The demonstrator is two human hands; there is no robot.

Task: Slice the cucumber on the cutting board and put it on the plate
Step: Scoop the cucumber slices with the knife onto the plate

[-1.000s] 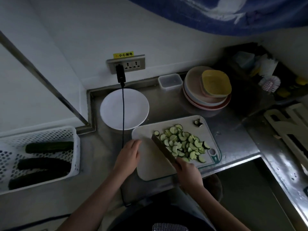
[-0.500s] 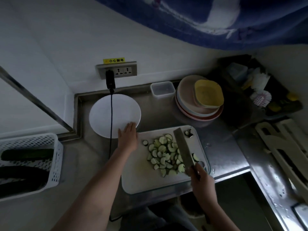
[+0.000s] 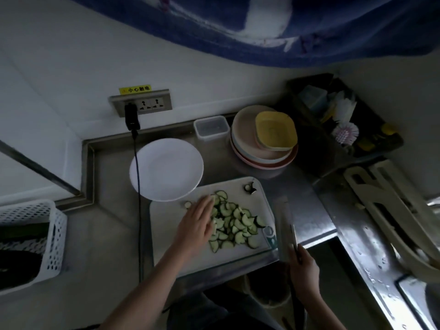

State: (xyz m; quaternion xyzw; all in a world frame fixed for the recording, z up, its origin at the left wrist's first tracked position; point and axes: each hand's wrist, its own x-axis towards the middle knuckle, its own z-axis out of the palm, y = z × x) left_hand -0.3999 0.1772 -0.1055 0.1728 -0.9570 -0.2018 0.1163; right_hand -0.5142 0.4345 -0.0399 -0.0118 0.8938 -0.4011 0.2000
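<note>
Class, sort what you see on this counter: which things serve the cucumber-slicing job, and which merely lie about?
In use: cucumber slices, cutting board, white plate, knife, left hand, right hand.

Lying about: stacked plates, clear container, white basket, dish brush, black cable.

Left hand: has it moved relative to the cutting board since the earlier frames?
Yes. The left hand has moved rightward across the cutting board, from its left edge onto the cucumber slices.
</note>
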